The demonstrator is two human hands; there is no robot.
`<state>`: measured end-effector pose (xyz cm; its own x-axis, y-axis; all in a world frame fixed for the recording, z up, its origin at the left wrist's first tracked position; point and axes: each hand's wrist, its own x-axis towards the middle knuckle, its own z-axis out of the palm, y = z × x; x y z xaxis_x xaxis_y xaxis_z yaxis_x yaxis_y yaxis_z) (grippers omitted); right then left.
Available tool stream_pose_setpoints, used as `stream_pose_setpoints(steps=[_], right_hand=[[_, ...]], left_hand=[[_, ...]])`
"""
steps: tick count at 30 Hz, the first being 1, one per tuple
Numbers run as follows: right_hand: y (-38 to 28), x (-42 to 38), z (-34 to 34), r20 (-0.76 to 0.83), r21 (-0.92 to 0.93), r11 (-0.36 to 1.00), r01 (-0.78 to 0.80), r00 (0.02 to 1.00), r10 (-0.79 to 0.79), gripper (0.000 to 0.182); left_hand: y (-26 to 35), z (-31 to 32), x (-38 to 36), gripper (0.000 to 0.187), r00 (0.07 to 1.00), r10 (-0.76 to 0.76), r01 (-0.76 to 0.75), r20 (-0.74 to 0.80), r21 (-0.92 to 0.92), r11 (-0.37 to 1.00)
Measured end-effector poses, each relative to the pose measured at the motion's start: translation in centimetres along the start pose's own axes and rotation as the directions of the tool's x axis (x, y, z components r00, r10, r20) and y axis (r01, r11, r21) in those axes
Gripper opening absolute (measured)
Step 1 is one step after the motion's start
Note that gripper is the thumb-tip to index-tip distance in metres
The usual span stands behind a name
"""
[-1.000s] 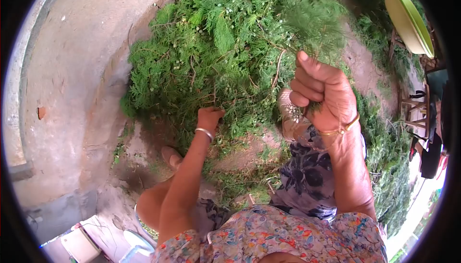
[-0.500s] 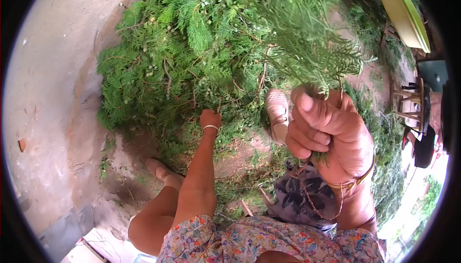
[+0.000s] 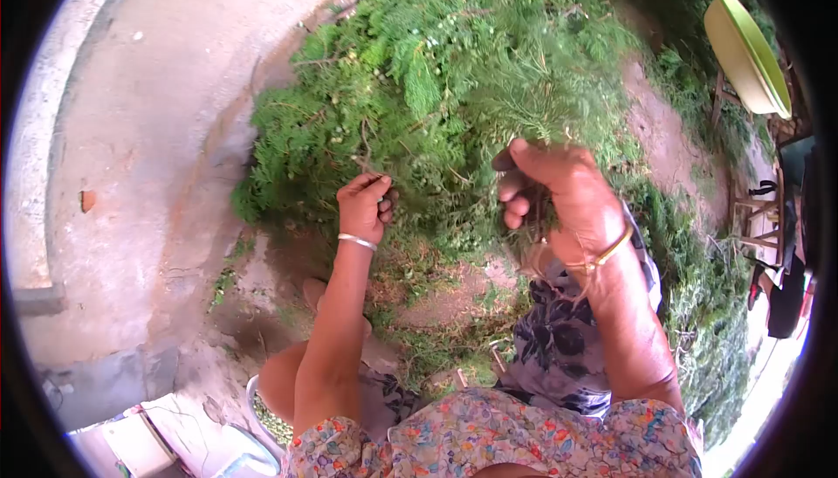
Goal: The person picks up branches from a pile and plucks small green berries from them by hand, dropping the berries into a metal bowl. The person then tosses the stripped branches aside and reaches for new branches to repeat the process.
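My right hand (image 3: 572, 194), with a gold-coloured bangle at the wrist, is closed around a bunch of feathery evergreen sprigs (image 3: 537, 103). Thin stems hang below its fingers, and motion blurs the bunch. At the front edge of a large heap of cut evergreen branches (image 3: 428, 76), my left hand (image 3: 360, 209) has its fingers curled and thumb pressed in. Whether anything lies between those fingers I cannot make out. A bare brown twig (image 3: 365, 139) in the heap stands just above it. Small pale cones dot the greenery.
A pale concrete strip (image 3: 175, 111) runs along the left. At the upper right a yellow-green basin (image 3: 746, 55) sits tilted in view above a wooden stool (image 3: 761, 220). More cut greenery (image 3: 690, 303) lies down the right side. Leaf scraps litter the ground before me.
My right hand has lowered away from the camera toward the heap with the sprigs in it. My left hand has drawn back slightly from the branches, and the view has shifted.
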<state>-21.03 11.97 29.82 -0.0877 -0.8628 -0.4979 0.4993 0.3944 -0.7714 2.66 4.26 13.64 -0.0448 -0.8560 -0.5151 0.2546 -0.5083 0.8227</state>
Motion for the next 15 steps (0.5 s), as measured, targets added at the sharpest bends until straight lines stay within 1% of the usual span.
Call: stream_pose_setpoints(steps=[1, 3, 5, 6, 7, 9, 10, 11, 13, 14, 15], right_hand=[[0.4, 0.2, 0.4, 0.001, 0.055, 0.998, -0.016, 1.0, 0.016, 0.026], [1.4, 0.9, 0.9, 0.057, 0.148, 0.981, -0.126, 0.991, 0.119, 0.027], [2.5, 1.5, 1.9, 0.103, 0.169, 0.965, -0.2, 0.977, 0.185, 0.029], [3.0, 1.8, 2.3, 0.15, 0.182, 0.952, -0.245, 0.964, 0.219, 0.028], [3.3, 1.8, 2.8, 0.16, 0.182, 0.957, -0.227, 0.967, 0.199, 0.028], [3.9, 1.7, 3.8, 0.219, 0.228, 0.935, -0.273, 0.95, 0.224, 0.027], [4.0, 1.8, 3.9, 0.274, 0.241, 0.917, -0.317, 0.929, 0.249, 0.024], [3.9, 1.6, 4.2, 0.28, 0.237, 0.92, -0.312, 0.929, 0.243, 0.024], [3.9, 1.0, 4.7, 0.248, 0.309, 0.925, -0.223, 0.957, 0.148, 0.018], [4.3, 1.3, 4.5, 0.246, 0.323, 0.929, -0.18, 0.964, 0.101, 0.011], [4.6, 1.6, 4.4, 0.246, 0.315, 0.932, -0.179, 0.964, 0.102, 0.011]], left_hand=[[1.4, 0.1, -0.5, 0.008, 1.0, 0.028, -0.028, 0.005, 0.0, 1.0], [4.2, 0.3, -1.8, 0.007, 0.986, 0.169, -0.167, -0.004, -0.168, 0.972], [7.3, 2.0, -4.7, 0.006, 0.969, 0.244, -0.232, 0.034, -0.2, 0.952], [8.5, 3.1, -6.4, 0.009, 0.949, 0.316, -0.309, 0.015, -0.163, 0.937], [9.2, 4.0, -8.0, 0.011, 0.923, 0.385, -0.382, -0.004, -0.126, 0.915], [9.7, 5.1, -10.8, 0.013, 0.83, 0.549, -0.555, 0.096, 0.064, 0.829], [9.2, 5.5, -11.9, 0.012, 0.744, 0.656, -0.668, 0.127, 0.178, 0.723], [8.1, 5.1, -12.0, 0.013, 0.611, 0.765, -0.778, 0.203, 0.334, 0.533], [6.0, 5.9, -13.3, 0.017, 0.568, 0.791, -0.813, 0.23, 0.311, 0.493], [5.6, 5.6, -13.7, 0.02, 0.535, 0.8, -0.814, 0.272, 0.419, 0.402], [5.3, 5.4, -14.0, 0.023, 0.506, 0.802, -0.802, 0.318, 0.515, 0.302]])
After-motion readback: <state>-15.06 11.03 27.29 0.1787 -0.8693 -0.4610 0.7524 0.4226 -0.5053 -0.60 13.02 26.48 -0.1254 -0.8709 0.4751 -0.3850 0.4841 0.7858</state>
